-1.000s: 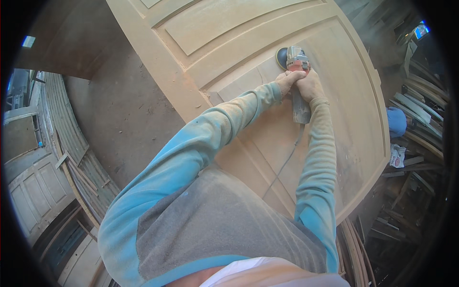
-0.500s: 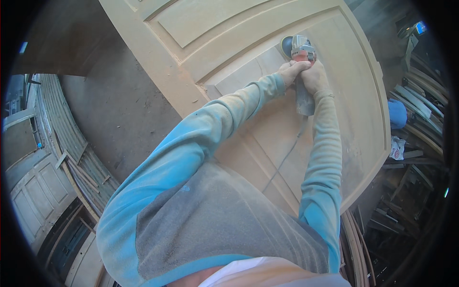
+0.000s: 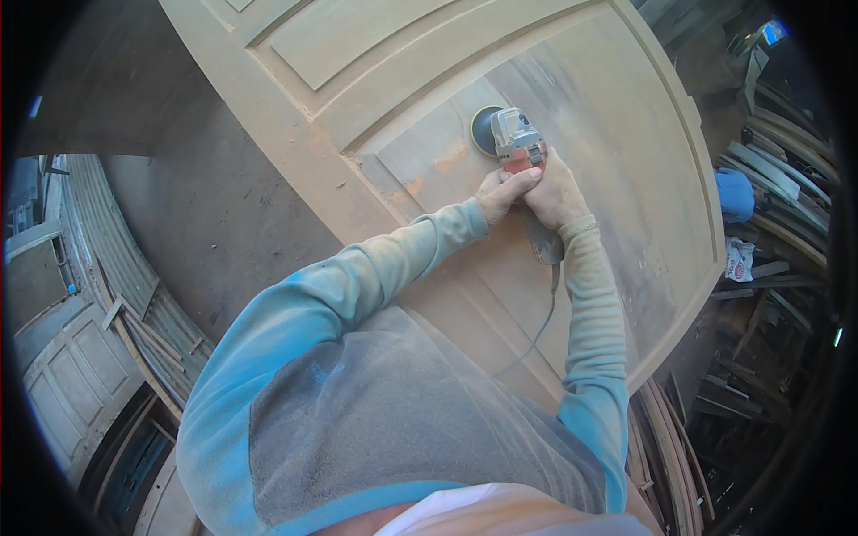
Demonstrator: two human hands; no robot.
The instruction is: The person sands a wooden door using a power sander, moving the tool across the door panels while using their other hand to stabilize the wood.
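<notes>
Both of my hands grip an angle grinder with a grey and red body and a round sanding disc on its left side. My left hand wraps the tool from the left, and my right hand closes round it from the right. The disc is against or just over a recessed panel of a pale wooden door; I cannot tell whether it touches. Dust, grey smears and an orange-brown patch mark that panel. A thin cord trails from the grinder's rear end toward my body.
Wood strips pile up at the right, beside a blue container and a white printed bag. Old panelled doors and a corrugated sheet lie at the left. Bare floor shows left of the door.
My hands have drawn the grinder toward me and leftward across the panel. The view has shifted slightly, and more of the grey-smeared and orange-brown surface shows.
</notes>
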